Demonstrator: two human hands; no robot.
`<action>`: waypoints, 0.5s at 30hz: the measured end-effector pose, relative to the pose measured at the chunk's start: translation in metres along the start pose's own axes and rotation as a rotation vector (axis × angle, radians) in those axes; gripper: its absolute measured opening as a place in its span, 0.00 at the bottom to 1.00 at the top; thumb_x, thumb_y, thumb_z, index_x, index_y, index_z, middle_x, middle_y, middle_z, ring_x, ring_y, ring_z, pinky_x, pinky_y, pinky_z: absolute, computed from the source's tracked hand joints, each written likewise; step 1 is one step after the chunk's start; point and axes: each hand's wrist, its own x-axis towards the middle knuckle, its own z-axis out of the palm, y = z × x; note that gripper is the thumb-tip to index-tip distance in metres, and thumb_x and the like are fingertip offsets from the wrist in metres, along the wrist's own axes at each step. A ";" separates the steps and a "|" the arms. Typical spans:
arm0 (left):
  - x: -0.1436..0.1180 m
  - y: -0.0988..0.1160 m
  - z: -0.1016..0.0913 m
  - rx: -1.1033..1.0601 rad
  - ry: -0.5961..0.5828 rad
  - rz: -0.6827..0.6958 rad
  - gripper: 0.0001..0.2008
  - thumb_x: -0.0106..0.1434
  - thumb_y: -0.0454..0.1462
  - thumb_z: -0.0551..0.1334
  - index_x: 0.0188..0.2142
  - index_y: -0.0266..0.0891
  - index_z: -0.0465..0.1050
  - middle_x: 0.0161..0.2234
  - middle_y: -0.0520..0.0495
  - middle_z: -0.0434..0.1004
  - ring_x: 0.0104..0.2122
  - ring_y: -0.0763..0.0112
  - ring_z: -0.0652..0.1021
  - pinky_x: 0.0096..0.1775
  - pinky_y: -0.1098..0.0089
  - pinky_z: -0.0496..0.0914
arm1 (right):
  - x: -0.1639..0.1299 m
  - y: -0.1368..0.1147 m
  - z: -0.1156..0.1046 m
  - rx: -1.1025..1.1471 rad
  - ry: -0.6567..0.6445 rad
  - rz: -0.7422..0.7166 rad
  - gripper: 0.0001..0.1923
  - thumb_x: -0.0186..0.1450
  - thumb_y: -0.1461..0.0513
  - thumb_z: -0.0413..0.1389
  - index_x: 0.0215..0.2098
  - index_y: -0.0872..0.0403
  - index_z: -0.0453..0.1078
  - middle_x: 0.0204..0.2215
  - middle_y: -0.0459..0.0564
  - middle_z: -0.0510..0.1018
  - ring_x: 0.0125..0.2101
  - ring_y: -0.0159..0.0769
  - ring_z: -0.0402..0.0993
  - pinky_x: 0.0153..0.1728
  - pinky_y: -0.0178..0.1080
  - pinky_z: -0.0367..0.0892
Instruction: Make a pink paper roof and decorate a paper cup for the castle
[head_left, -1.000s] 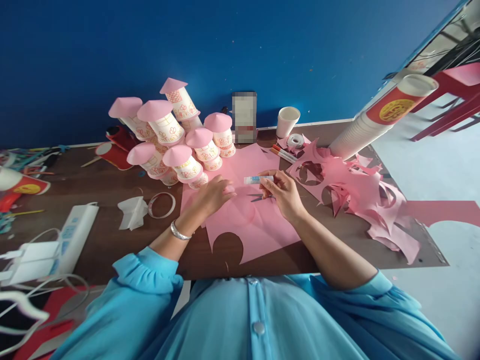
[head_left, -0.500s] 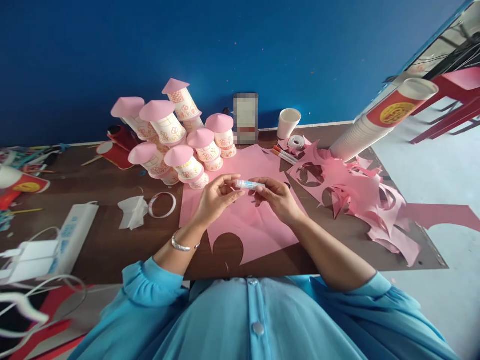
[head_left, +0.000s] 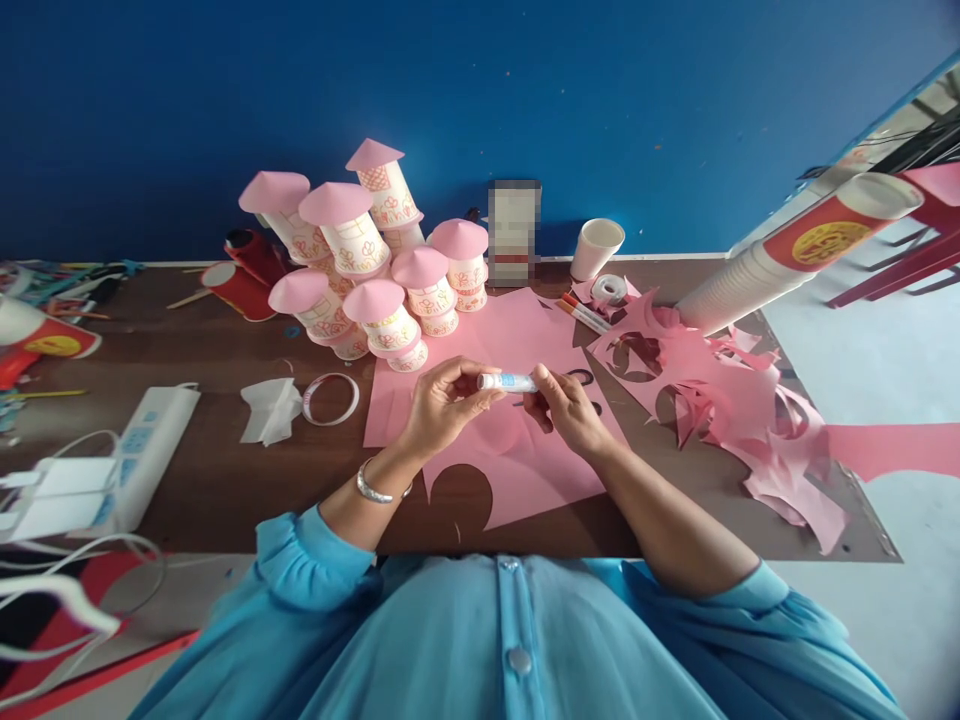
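A small white glue stick (head_left: 508, 382) with a blue label lies level between my two hands, over the pink paper sheet (head_left: 525, 475). My left hand (head_left: 448, 400) pinches its left end with thumb and fingers. At the other end, my right hand (head_left: 568, 405) grips it, thumb on top and fingers curled below. Black scissors (head_left: 581, 377) rest on the paper beneath my right hand, mostly hidden by it. Behind my left hand stand decorated paper-cup towers (head_left: 337, 235) with pink cone roofs and drawn flowers.
Pink paper scraps (head_left: 750, 400) spread on the right, by a long stack of paper cups (head_left: 742, 290). A white cup (head_left: 598, 250), white roll (head_left: 608, 290) and markers (head_left: 585, 313) sit behind. Leftward are a tape ring (head_left: 331, 423), crumpled white paper (head_left: 270, 410) and a power strip (head_left: 146, 460).
The glue stick is turned more level and sits slightly lower. My right hand has shifted toward its right end, and more of the scissors shows. The whole view has shifted a little.
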 end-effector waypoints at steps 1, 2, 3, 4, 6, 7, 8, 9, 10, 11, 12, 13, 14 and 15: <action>0.000 0.000 -0.001 0.009 -0.002 0.007 0.15 0.55 0.43 0.78 0.36 0.38 0.81 0.28 0.52 0.80 0.24 0.77 0.76 0.27 0.75 0.71 | 0.000 0.001 0.001 -0.008 -0.014 0.025 0.37 0.72 0.34 0.44 0.19 0.52 0.61 0.12 0.41 0.61 0.15 0.27 0.56 0.21 0.36 0.56; 0.000 -0.001 -0.002 0.010 -0.002 0.009 0.15 0.55 0.43 0.78 0.36 0.38 0.81 0.28 0.51 0.80 0.24 0.77 0.76 0.27 0.75 0.71 | 0.001 0.002 0.001 -0.009 -0.012 0.032 0.38 0.72 0.33 0.43 0.19 0.51 0.60 0.12 0.41 0.61 0.15 0.28 0.56 0.21 0.36 0.57; 0.000 -0.002 -0.003 0.004 0.001 0.005 0.15 0.55 0.43 0.78 0.36 0.38 0.80 0.27 0.52 0.80 0.24 0.77 0.76 0.27 0.75 0.71 | 0.001 0.003 0.001 -0.007 0.001 0.018 0.38 0.71 0.32 0.42 0.20 0.51 0.61 0.14 0.42 0.63 0.16 0.29 0.59 0.22 0.36 0.58; 0.000 -0.002 -0.004 -0.005 0.005 -0.003 0.15 0.56 0.44 0.78 0.36 0.39 0.80 0.26 0.52 0.79 0.23 0.77 0.75 0.26 0.75 0.71 | 0.002 0.004 0.001 -0.005 0.023 -0.015 0.37 0.70 0.32 0.43 0.23 0.51 0.64 0.16 0.43 0.66 0.18 0.30 0.62 0.23 0.37 0.61; 0.001 -0.004 -0.005 -0.024 0.009 -0.018 0.15 0.57 0.46 0.77 0.35 0.39 0.79 0.24 0.53 0.77 0.21 0.77 0.74 0.24 0.75 0.70 | 0.002 0.005 0.000 -0.016 0.059 -0.102 0.33 0.69 0.33 0.49 0.32 0.51 0.69 0.23 0.44 0.72 0.23 0.32 0.69 0.28 0.37 0.66; 0.000 -0.004 -0.005 -0.028 0.005 -0.022 0.16 0.57 0.46 0.76 0.35 0.39 0.79 0.23 0.54 0.76 0.21 0.78 0.73 0.24 0.75 0.69 | 0.002 0.006 0.000 -0.033 0.065 -0.136 0.31 0.69 0.34 0.51 0.36 0.51 0.70 0.24 0.44 0.73 0.24 0.33 0.70 0.29 0.37 0.68; 0.000 -0.004 -0.004 -0.027 -0.004 -0.023 0.16 0.57 0.47 0.76 0.35 0.39 0.79 0.23 0.54 0.76 0.21 0.78 0.72 0.24 0.75 0.69 | 0.002 0.007 0.000 -0.059 0.065 -0.151 0.29 0.69 0.35 0.52 0.38 0.51 0.70 0.24 0.43 0.73 0.24 0.33 0.70 0.29 0.37 0.67; -0.001 -0.003 -0.003 -0.020 -0.014 -0.020 0.16 0.57 0.47 0.76 0.35 0.39 0.79 0.24 0.54 0.76 0.21 0.78 0.72 0.24 0.75 0.69 | 0.001 0.008 0.001 -0.086 0.065 -0.142 0.29 0.70 0.36 0.52 0.37 0.51 0.69 0.22 0.42 0.71 0.22 0.32 0.68 0.28 0.36 0.66; -0.002 -0.003 -0.002 -0.010 -0.024 -0.015 0.16 0.57 0.47 0.76 0.36 0.39 0.79 0.24 0.53 0.76 0.21 0.78 0.73 0.24 0.75 0.69 | 0.001 0.009 0.001 -0.104 0.071 -0.113 0.29 0.72 0.36 0.50 0.34 0.51 0.69 0.19 0.41 0.69 0.20 0.31 0.65 0.25 0.36 0.63; -0.003 -0.002 -0.001 0.003 -0.031 -0.009 0.16 0.57 0.47 0.76 0.36 0.39 0.79 0.25 0.53 0.76 0.22 0.78 0.73 0.24 0.75 0.69 | 0.000 0.010 0.002 -0.105 0.077 -0.070 0.32 0.72 0.35 0.47 0.30 0.51 0.68 0.17 0.40 0.66 0.17 0.29 0.62 0.22 0.35 0.60; -0.003 -0.002 -0.001 0.019 -0.033 -0.004 0.16 0.57 0.47 0.76 0.36 0.39 0.79 0.27 0.52 0.77 0.23 0.77 0.74 0.24 0.75 0.70 | 0.000 0.010 0.003 -0.090 0.080 -0.024 0.34 0.72 0.34 0.44 0.27 0.51 0.66 0.15 0.40 0.63 0.15 0.29 0.59 0.20 0.35 0.57; -0.004 -0.002 -0.001 0.033 -0.030 0.002 0.15 0.57 0.46 0.76 0.36 0.39 0.79 0.27 0.51 0.78 0.23 0.77 0.74 0.25 0.75 0.70 | 0.000 0.011 0.004 -0.066 0.080 0.007 0.35 0.72 0.33 0.42 0.26 0.51 0.65 0.15 0.40 0.62 0.14 0.28 0.58 0.18 0.35 0.55; -0.004 -0.002 -0.001 0.041 -0.021 0.006 0.15 0.58 0.46 0.76 0.36 0.39 0.79 0.28 0.51 0.78 0.23 0.77 0.75 0.25 0.75 0.71 | 0.000 0.011 0.005 -0.040 0.076 0.008 0.36 0.72 0.33 0.41 0.25 0.51 0.65 0.16 0.41 0.63 0.14 0.28 0.58 0.18 0.35 0.56; -0.004 -0.003 -0.001 0.038 -0.011 0.006 0.15 0.58 0.46 0.76 0.36 0.39 0.79 0.28 0.51 0.78 0.23 0.77 0.75 0.26 0.74 0.71 | -0.001 0.010 0.005 -0.021 0.070 -0.022 0.36 0.72 0.33 0.42 0.26 0.51 0.65 0.18 0.42 0.66 0.16 0.29 0.61 0.19 0.35 0.58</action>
